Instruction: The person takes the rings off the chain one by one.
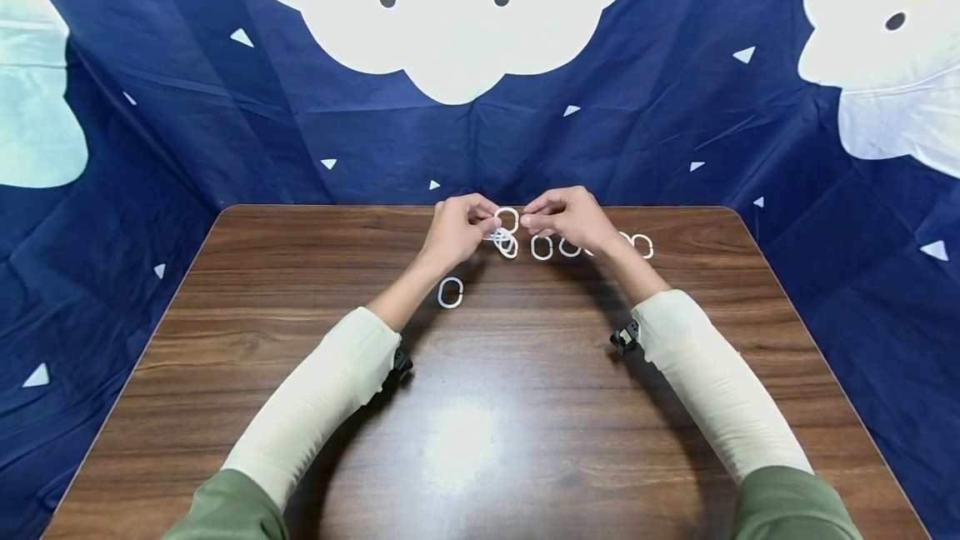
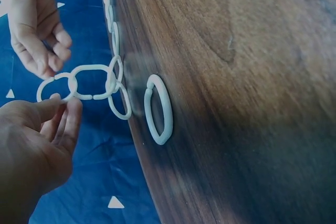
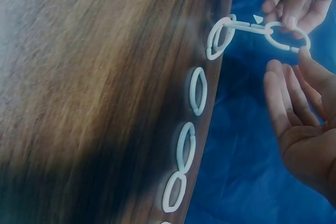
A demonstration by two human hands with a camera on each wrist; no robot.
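Note:
White oval plastic rings, each with a small split, are linked in a short chain near the table's far edge. My left hand (image 1: 453,227) pinches the end ring (image 2: 41,88) between thumb and fingers. That ring loops through a second ring (image 2: 89,67), which hangs from two more rings (image 3: 211,45) by the edge. My right hand (image 1: 573,215) is just to the right, its thumb tip at the pinched ring in the right wrist view. The other right fingers (image 3: 286,95) are extended, apart from the ring; whether the thumb touches it is hard to tell.
A single ring (image 1: 451,292) lies nearer on the wooden table (image 1: 315,298), left of the chain. Several more rings (image 1: 542,247) lie in a row along the far edge, partly hidden under my right wrist. A blue cloth (image 1: 517,140) hangs behind.

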